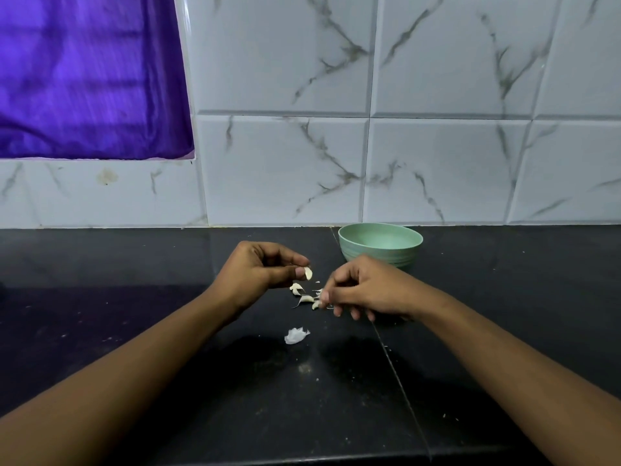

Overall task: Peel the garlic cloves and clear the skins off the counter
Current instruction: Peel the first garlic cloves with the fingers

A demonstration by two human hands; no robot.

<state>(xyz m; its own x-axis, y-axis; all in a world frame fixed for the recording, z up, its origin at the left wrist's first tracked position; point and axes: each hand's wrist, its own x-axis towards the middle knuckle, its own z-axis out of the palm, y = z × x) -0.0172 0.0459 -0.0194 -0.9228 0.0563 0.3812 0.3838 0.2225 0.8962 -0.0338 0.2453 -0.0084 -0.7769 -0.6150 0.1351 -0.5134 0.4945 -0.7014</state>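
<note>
Over counter (134,331) | left hand (258,270) pinches clove (308,273) upright | right hand (366,290) pinches skin (320,292)

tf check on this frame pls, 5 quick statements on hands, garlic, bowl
1. The left hand pinches a garlic clove. True.
2. The green bowl stands left of both hands. False: it stands behind the right hand, close to the tiled wall.
3. Cloves are heaped above the bowl's rim. False: nothing shows above the rim.
4. A crumpled white skin lies on the dark counter, nearer the camera than both hands. True.
5. Small garlic pieces lie on the counter between the hands. True.
</note>
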